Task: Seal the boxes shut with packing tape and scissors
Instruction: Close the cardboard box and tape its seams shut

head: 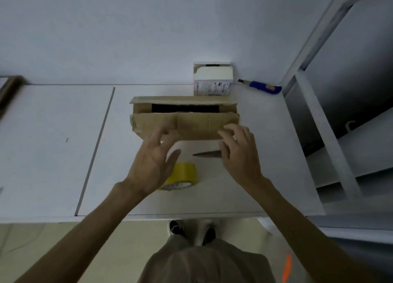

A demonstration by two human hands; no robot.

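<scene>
A brown cardboard box [191, 121] stands on the white table [53, 144], its top flaps parted with a dark gap between them. My left hand [152, 161] reaches toward the box's near left side, fingers spread and relaxed, holding nothing. My right hand [238, 150] has its fingertips on the box's near right edge, fingers slightly bent. A roll of yellow packing tape [184, 177] lies on the table under my left hand, partly hidden. The scissors [207, 154] lie shut beside my right hand, handles hidden.
A small white box [212, 80] stands against the wall behind the cardboard box. A blue utility knife [261, 86] lies at the back right. White shelving [323, 123] borders the table on the right. A framed edge [8, 89] shows at far left.
</scene>
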